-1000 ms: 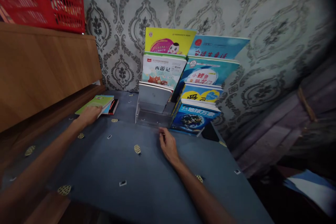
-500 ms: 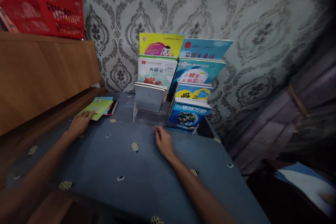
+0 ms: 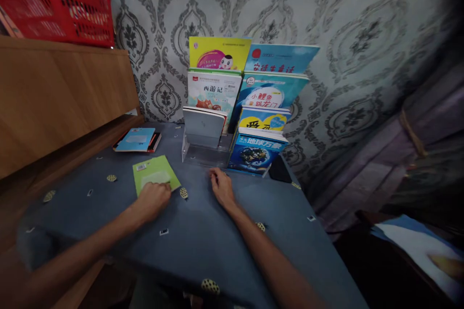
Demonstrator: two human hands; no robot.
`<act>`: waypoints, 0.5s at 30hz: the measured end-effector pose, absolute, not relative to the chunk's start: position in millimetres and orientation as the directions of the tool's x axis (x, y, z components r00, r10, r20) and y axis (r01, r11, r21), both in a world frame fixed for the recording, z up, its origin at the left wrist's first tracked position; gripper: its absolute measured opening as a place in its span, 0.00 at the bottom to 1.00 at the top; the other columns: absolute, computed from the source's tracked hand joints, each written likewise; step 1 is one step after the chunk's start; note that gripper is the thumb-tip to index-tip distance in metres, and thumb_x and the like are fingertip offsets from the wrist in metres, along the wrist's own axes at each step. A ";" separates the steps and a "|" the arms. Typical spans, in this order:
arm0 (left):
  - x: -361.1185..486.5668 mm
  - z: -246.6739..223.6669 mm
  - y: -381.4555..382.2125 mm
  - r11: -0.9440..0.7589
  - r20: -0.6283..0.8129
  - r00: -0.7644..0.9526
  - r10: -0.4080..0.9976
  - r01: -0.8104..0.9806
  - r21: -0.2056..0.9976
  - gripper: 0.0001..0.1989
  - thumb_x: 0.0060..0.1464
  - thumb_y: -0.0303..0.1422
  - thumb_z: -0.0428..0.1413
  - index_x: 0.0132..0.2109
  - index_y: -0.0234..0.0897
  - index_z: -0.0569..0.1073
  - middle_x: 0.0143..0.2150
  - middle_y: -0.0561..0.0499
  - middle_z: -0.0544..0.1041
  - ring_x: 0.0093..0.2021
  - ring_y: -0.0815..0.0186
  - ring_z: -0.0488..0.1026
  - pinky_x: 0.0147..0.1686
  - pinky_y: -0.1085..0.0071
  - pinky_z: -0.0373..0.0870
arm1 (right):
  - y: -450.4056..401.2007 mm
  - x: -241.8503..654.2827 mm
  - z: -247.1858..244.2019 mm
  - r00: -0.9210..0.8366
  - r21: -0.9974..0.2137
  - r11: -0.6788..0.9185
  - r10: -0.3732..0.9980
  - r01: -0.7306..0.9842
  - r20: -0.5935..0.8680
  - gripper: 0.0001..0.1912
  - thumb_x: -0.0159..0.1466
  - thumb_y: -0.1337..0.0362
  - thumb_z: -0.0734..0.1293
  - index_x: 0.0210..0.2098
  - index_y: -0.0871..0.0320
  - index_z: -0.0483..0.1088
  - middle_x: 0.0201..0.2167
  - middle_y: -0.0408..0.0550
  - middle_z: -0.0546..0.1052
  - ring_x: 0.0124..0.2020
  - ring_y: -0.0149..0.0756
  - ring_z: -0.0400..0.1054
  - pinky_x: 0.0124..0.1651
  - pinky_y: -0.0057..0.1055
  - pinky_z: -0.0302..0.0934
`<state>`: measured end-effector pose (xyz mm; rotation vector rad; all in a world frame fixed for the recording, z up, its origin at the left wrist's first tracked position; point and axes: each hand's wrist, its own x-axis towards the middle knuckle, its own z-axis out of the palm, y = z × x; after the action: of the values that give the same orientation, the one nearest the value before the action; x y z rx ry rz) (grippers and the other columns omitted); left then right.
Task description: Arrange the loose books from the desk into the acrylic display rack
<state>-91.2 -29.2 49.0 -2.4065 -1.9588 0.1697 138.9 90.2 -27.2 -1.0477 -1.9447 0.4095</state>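
Note:
My left hand [image 3: 154,198] grips the near edge of a thin green book [image 3: 150,170], its fingers closed over the cover. The book is level with the table or just above it; I cannot tell which. My right hand [image 3: 222,187] rests on the table in front of a clear acrylic book stand [image 3: 208,155], holding nothing, its fingers loosely bent and apart. In the stand's front left tier leans a grey-backed book [image 3: 203,127]. Beside it, front right, stands a blue book with a globe picture [image 3: 255,155]. Behind it rises a white book [image 3: 213,91].
A small pile with a light blue book [image 3: 137,139] on top lies at the table's back left. A dark phone-like slab [image 3: 280,170] lies right of the stand. To the left is a wooden cabinet [image 3: 65,101] bearing a red basket [image 3: 54,5]. A curtain [image 3: 380,154] hangs at right.
My left hand has drawn the green book off the pile, rightward and toward me, uncovering the light blue book. My right hand has stayed by the stand. The view has shifted slightly.

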 end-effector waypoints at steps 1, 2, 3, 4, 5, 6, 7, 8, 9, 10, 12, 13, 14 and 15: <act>-80.3 50.6 -32.8 -0.225 -0.078 0.218 0.973 0.970 -0.092 0.16 0.64 0.34 0.45 0.42 0.39 0.78 0.39 0.36 0.81 0.39 0.45 0.80 0.36 0.51 0.74 | 89.9 138.8 -26.9 -0.272 -0.622 0.592 0.799 0.513 0.536 0.13 0.65 0.68 0.57 0.43 0.57 0.72 0.33 0.50 0.79 0.36 0.41 0.74 0.44 0.35 0.66; -72.9 53.6 -34.6 -0.257 -0.092 0.250 0.964 0.964 -0.075 0.16 0.66 0.38 0.45 0.43 0.41 0.77 0.40 0.38 0.81 0.41 0.47 0.80 0.37 0.53 0.74 | 89.5 138.7 -26.6 -0.270 -0.624 0.591 0.800 0.511 0.536 0.14 0.65 0.69 0.57 0.43 0.57 0.72 0.33 0.50 0.79 0.36 0.41 0.73 0.44 0.35 0.66; -69.4 57.5 -34.3 -0.293 -0.098 0.288 0.953 0.955 -0.045 0.17 0.67 0.40 0.44 0.43 0.42 0.76 0.41 0.41 0.81 0.43 0.49 0.80 0.38 0.55 0.73 | 89.1 138.6 -26.1 -0.268 -0.625 0.591 0.800 0.511 0.537 0.14 0.65 0.69 0.57 0.43 0.56 0.72 0.33 0.50 0.79 0.36 0.41 0.73 0.44 0.35 0.66; -70.0 61.6 -31.8 -0.314 -0.088 0.312 0.946 0.949 -0.014 0.18 0.67 0.41 0.42 0.44 0.44 0.76 0.44 0.43 0.81 0.45 0.51 0.79 0.40 0.57 0.73 | 88.6 138.4 -25.5 -0.266 -0.626 0.589 0.801 0.511 0.537 0.14 0.65 0.69 0.57 0.43 0.56 0.72 0.34 0.50 0.79 0.36 0.41 0.73 0.44 0.35 0.66; -74.4 65.3 -27.4 -0.298 -0.078 0.298 0.952 0.954 0.001 0.18 0.68 0.41 0.42 0.45 0.44 0.75 0.46 0.45 0.81 0.47 0.53 0.78 0.42 0.59 0.73 | 87.9 138.1 -24.9 -0.265 -0.627 0.587 0.802 0.512 0.535 0.14 0.65 0.69 0.57 0.43 0.56 0.73 0.34 0.50 0.79 0.37 0.42 0.73 0.45 0.35 0.66; -81.7 68.1 -21.6 -0.247 -0.063 0.246 0.967 0.969 -0.007 0.16 0.68 0.40 0.42 0.46 0.44 0.74 0.49 0.45 0.79 0.50 0.55 0.77 0.45 0.61 0.72 | 87.2 137.7 -24.4 -0.263 -0.628 0.584 0.804 0.514 0.533 0.14 0.65 0.70 0.57 0.43 0.56 0.73 0.34 0.50 0.79 0.37 0.42 0.73 0.45 0.36 0.66; -91.1 69.7 -15.2 -0.201 -0.054 0.199 0.978 0.979 -0.028 0.15 0.67 0.37 0.43 0.49 0.42 0.73 0.53 0.43 0.77 0.52 0.54 0.75 0.47 0.60 0.71 | 86.4 137.4 -23.8 -0.263 -0.630 0.581 0.807 0.516 0.529 0.15 0.65 0.70 0.57 0.43 0.56 0.73 0.34 0.50 0.79 0.37 0.42 0.73 0.45 0.36 0.66; -101.5 69.8 -9.0 -0.147 -0.045 0.144 0.989 0.988 -0.058 0.15 0.65 0.36 0.45 0.52 0.39 0.72 0.55 0.39 0.75 0.55 0.50 0.74 0.48 0.57 0.70 | 85.6 137.0 -23.4 -0.264 -0.630 0.578 0.809 0.518 0.526 0.15 0.65 0.70 0.57 0.43 0.56 0.73 0.34 0.51 0.79 0.37 0.42 0.73 0.45 0.36 0.66; -111.7 68.8 -3.5 -0.062 -0.044 0.058 0.997 0.994 -0.092 0.16 0.64 0.37 0.47 0.53 0.38 0.71 0.56 0.39 0.74 0.56 0.49 0.72 0.49 0.57 0.70 | 84.9 136.6 -22.9 -0.266 -0.629 0.577 0.810 0.521 0.523 0.15 0.65 0.70 0.56 0.42 0.56 0.73 0.34 0.51 0.79 0.37 0.42 0.73 0.45 0.36 0.66; -120.7 67.0 0.7 -0.001 -0.075 -0.006 0.997 0.995 -0.095 0.17 0.65 0.38 0.47 0.55 0.38 0.70 0.56 0.38 0.74 0.56 0.49 0.72 0.48 0.57 0.70 | 84.2 136.3 -22.5 -0.269 -0.627 0.577 0.810 0.523 0.521 0.15 0.65 0.70 0.56 0.42 0.56 0.73 0.35 0.51 0.79 0.38 0.42 0.74 0.45 0.36 0.66; -132.7 62.3 4.3 0.058 -0.118 -0.069 0.991 0.994 -0.095 0.19 0.66 0.41 0.45 0.57 0.39 0.69 0.57 0.39 0.73 0.55 0.50 0.73 0.46 0.59 0.70 | 83.0 136.0 -21.2 -0.279 -0.620 0.581 0.807 0.527 0.520 0.15 0.65 0.71 0.56 0.41 0.56 0.73 0.35 0.51 0.79 0.38 0.42 0.74 0.44 0.35 0.66; -135.1 60.1 3.9 0.066 -0.129 -0.079 0.988 0.993 -0.099 0.19 0.66 0.42 0.45 0.57 0.40 0.69 0.57 0.39 0.73 0.55 0.51 0.73 0.45 0.60 0.70 | 82.5 136.0 -20.1 -0.284 -0.617 0.584 0.806 0.528 0.520 0.15 0.65 0.71 0.56 0.41 0.57 0.73 0.35 0.51 0.79 0.38 0.42 0.74 0.44 0.35 0.66; -135.2 58.3 2.5 0.065 -0.130 -0.079 0.988 0.992 -0.107 0.19 0.67 0.43 0.44 0.57 0.40 0.68 0.56 0.39 0.74 0.55 0.50 0.74 0.44 0.61 0.70 | 82.0 136.2 -18.4 -0.289 -0.613 0.587 0.803 0.529 0.520 0.15 0.65 0.71 0.56 0.41 0.57 0.73 0.35 0.52 0.79 0.38 0.42 0.74 0.44 0.35 0.66; -133.1 56.9 0.4 0.061 -0.124 -0.075 0.989 0.991 -0.115 0.20 0.67 0.44 0.45 0.57 0.40 0.68 0.56 0.39 0.74 0.54 0.50 0.74 0.43 0.61 0.70 | 81.2 136.3 -16.2 -0.295 -0.608 0.592 0.800 0.530 0.522 0.15 0.66 0.71 0.56 0.41 0.57 0.73 0.35 0.52 0.79 0.39 0.42 0.73 0.45 0.35 0.66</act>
<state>-133.1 0.4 56.9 -2.1443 -2.2964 0.2670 136.3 81.2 -16.2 -1.0583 -1.9780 0.4067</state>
